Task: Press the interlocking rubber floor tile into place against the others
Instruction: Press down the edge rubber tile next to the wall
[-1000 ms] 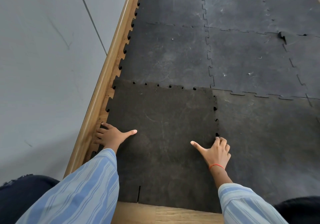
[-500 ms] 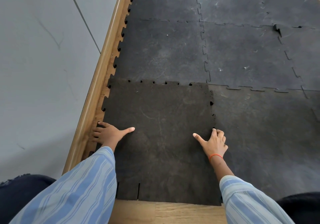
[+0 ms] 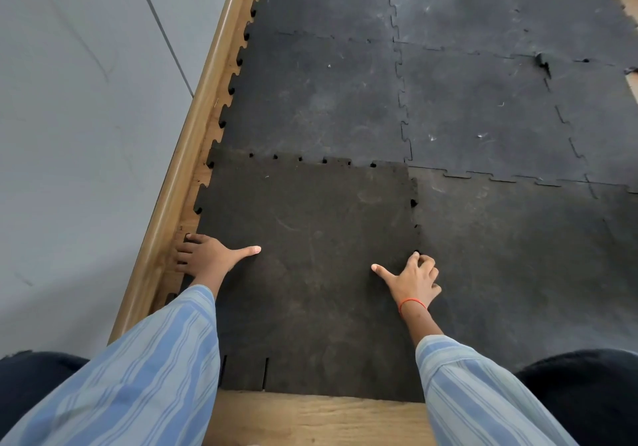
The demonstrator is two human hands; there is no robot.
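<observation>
Left hand curled over the rubber tile at its left edge, thumb laid on top, right hand hooked by bent fingers into the right seam, tile set against neighbouring tiles.

Lit softly and evenly, as if by diffuse daylight; could not place the source. Threw no hard shadows, only a faint dark smudge beneath the left hand and the right hand on the floor tile. Read duller and browner on that tile than on the laid tiles beyond it, with a pale grey sheen there. Caught a long glossy highlight along the wooden skirting left of the tile. Burned near white on the bare floor far beyond and right of the tile. Held crisp focus at the tile, scuffs and notches plain; went slightly softer on the striped sleeves nearer than the tile. Bowed the skirting and the seams beyond the tile with wide-angle distortion.
</observation>
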